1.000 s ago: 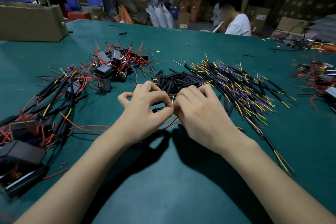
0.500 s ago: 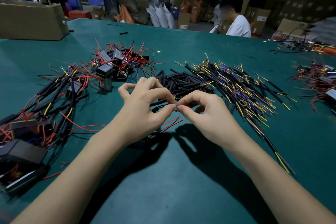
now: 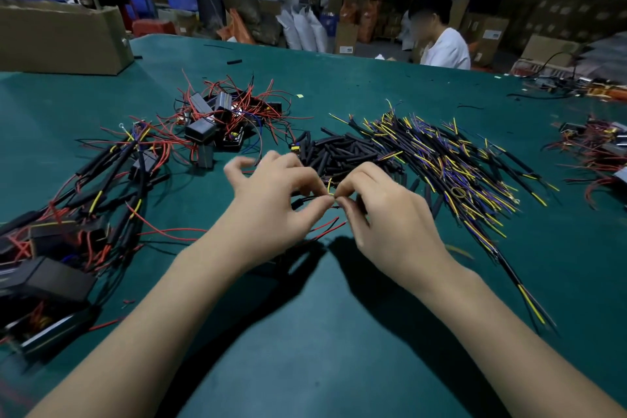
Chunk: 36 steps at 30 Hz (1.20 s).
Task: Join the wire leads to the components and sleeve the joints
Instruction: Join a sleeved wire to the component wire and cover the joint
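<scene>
My left hand and my right hand meet fingertip to fingertip over the green table. Both pinch the same thin wire joint, where a short yellow lead curves up between the fingertips. Red leads trail out below my left hand. Just beyond the hands lies a heap of black sleeve tubes. To its right spreads a pile of yellow, purple and black wire leads. Black box components with red leads sit in a pile at the back left.
Finished sleeved assemblies with black boxes cover the table's left side. More components lie at the right edge. A cardboard box stands at the far left corner. A person in a white shirt sits beyond the table.
My right hand's fingers have curled tighter and turned at the joint, and a yellow lead end now shows between the fingertips. The left little finger has lifted and is blurred.
</scene>
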Each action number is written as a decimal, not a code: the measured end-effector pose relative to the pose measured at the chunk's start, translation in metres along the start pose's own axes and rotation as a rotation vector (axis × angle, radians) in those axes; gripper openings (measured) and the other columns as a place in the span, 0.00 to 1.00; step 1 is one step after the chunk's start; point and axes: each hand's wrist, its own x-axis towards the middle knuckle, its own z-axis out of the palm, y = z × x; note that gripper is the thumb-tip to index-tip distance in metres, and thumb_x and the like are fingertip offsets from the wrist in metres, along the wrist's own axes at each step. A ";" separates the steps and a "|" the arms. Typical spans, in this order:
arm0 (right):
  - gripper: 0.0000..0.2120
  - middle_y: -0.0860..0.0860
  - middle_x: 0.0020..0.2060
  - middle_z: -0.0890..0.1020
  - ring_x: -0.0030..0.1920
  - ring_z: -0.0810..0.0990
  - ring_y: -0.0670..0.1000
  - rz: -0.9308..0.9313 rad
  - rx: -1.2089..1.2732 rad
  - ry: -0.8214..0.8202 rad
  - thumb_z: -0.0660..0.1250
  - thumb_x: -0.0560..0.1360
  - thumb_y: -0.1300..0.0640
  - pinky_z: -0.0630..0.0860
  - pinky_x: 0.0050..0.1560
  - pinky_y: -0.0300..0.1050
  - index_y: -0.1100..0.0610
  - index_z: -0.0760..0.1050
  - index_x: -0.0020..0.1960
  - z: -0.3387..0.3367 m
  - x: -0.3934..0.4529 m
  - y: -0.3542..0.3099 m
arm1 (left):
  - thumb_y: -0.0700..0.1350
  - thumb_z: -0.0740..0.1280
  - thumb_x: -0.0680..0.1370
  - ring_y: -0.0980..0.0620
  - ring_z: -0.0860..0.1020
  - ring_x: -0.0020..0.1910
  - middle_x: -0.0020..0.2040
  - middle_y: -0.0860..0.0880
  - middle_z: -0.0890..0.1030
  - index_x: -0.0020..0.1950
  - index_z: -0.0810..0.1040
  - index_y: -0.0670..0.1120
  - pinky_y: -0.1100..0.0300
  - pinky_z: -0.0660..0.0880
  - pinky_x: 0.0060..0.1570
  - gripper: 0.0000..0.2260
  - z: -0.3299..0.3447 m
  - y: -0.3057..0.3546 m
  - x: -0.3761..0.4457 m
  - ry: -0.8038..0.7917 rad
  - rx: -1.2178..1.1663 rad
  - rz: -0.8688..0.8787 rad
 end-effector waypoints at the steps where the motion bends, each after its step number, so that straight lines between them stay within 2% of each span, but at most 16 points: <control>1: 0.01 0.47 0.46 0.77 0.41 0.76 0.51 0.055 0.056 -0.023 0.65 0.77 0.58 0.67 0.35 0.46 0.55 0.75 0.47 0.001 -0.001 0.003 | 0.56 0.68 0.74 0.56 0.72 0.50 0.41 0.57 0.74 0.42 0.77 0.57 0.56 0.51 0.56 0.04 0.001 0.000 -0.001 0.043 0.101 0.102; 3: 0.02 0.45 0.45 0.76 0.45 0.75 0.49 0.103 0.156 -0.036 0.65 0.77 0.56 0.71 0.40 0.48 0.53 0.75 0.46 0.003 -0.001 0.008 | 0.52 0.69 0.74 0.52 0.75 0.51 0.41 0.56 0.74 0.46 0.79 0.54 0.52 0.53 0.57 0.03 0.003 0.000 -0.002 0.088 0.183 0.241; 6: 0.03 0.44 0.42 0.77 0.44 0.75 0.48 0.143 0.291 -0.040 0.67 0.77 0.57 0.74 0.45 0.55 0.53 0.77 0.44 0.003 0.002 0.011 | 0.48 0.71 0.73 0.49 0.78 0.49 0.40 0.54 0.77 0.41 0.82 0.52 0.49 0.55 0.57 0.02 0.002 -0.002 0.000 0.176 0.237 0.354; 8: 0.04 0.42 0.41 0.77 0.43 0.74 0.46 0.167 0.316 -0.038 0.67 0.76 0.58 0.74 0.45 0.55 0.52 0.78 0.43 0.003 0.003 0.013 | 0.47 0.71 0.74 0.49 0.78 0.48 0.40 0.54 0.77 0.38 0.81 0.52 0.49 0.56 0.57 0.05 0.003 -0.001 0.000 0.198 0.269 0.379; 12: 0.04 0.44 0.42 0.77 0.45 0.76 0.48 0.161 0.241 -0.071 0.67 0.77 0.57 0.74 0.46 0.52 0.51 0.77 0.44 0.004 0.001 0.015 | 0.46 0.70 0.75 0.47 0.79 0.48 0.39 0.53 0.78 0.36 0.81 0.51 0.49 0.55 0.57 0.07 0.009 0.002 -0.001 0.178 0.322 0.377; 14: 0.03 0.44 0.44 0.76 0.42 0.71 0.44 0.140 0.145 -0.074 0.65 0.78 0.55 0.68 0.40 0.46 0.51 0.76 0.45 0.004 -0.001 0.016 | 0.46 0.70 0.74 0.47 0.79 0.49 0.39 0.53 0.78 0.36 0.80 0.50 0.49 0.55 0.57 0.07 0.011 0.002 -0.001 0.166 0.335 0.363; 17: 0.03 0.45 0.45 0.76 0.41 0.71 0.47 0.073 0.042 -0.053 0.65 0.78 0.56 0.57 0.35 0.43 0.54 0.76 0.46 0.002 -0.001 0.015 | 0.45 0.70 0.74 0.47 0.78 0.50 0.40 0.53 0.77 0.38 0.80 0.51 0.49 0.55 0.57 0.05 0.012 0.002 -0.002 0.148 0.324 0.347; 21: 0.04 0.52 0.43 0.78 0.36 0.76 0.60 -0.053 -0.051 -0.008 0.66 0.77 0.60 0.65 0.34 0.48 0.59 0.77 0.45 -0.001 0.000 0.013 | 0.45 0.70 0.73 0.48 0.77 0.52 0.42 0.55 0.77 0.40 0.80 0.52 0.49 0.54 0.56 0.03 0.010 0.000 -0.002 0.121 0.296 0.343; 24: 0.04 0.54 0.40 0.79 0.33 0.75 0.61 -0.133 -0.113 0.036 0.66 0.76 0.61 0.72 0.32 0.50 0.60 0.77 0.43 -0.001 -0.001 0.014 | 0.43 0.70 0.72 0.48 0.77 0.52 0.42 0.55 0.77 0.40 0.81 0.52 0.49 0.54 0.56 0.03 0.010 0.000 -0.001 0.101 0.290 0.352; 26: 0.05 0.54 0.39 0.79 0.31 0.74 0.59 -0.179 -0.162 0.070 0.66 0.75 0.62 0.72 0.31 0.49 0.60 0.77 0.42 -0.001 -0.001 0.016 | 0.43 0.71 0.72 0.49 0.76 0.53 0.42 0.55 0.76 0.40 0.80 0.52 0.50 0.53 0.56 0.04 0.009 0.000 -0.001 0.093 0.269 0.349; 29: 0.05 0.54 0.38 0.79 0.30 0.72 0.57 -0.262 -0.241 0.108 0.66 0.76 0.62 0.69 0.31 0.48 0.60 0.77 0.42 0.000 0.000 0.019 | 0.44 0.70 0.73 0.51 0.74 0.53 0.42 0.56 0.76 0.40 0.80 0.53 0.51 0.52 0.56 0.04 0.010 -0.001 -0.001 0.095 0.176 0.306; 32: 0.05 0.54 0.39 0.79 0.32 0.74 0.57 -0.299 -0.238 0.135 0.65 0.76 0.64 0.70 0.32 0.49 0.61 0.77 0.42 0.002 0.001 0.021 | 0.49 0.69 0.75 0.52 0.74 0.54 0.43 0.57 0.76 0.41 0.81 0.54 0.50 0.52 0.57 0.03 0.010 -0.001 -0.002 0.119 0.098 0.255; 36: 0.03 0.52 0.42 0.79 0.40 0.78 0.56 -0.117 0.088 0.124 0.67 0.76 0.63 0.75 0.39 0.53 0.60 0.78 0.44 0.004 0.002 0.023 | 0.61 0.69 0.72 0.57 0.70 0.57 0.46 0.58 0.78 0.46 0.81 0.57 0.54 0.50 0.57 0.09 -0.004 -0.006 0.003 0.071 0.152 0.145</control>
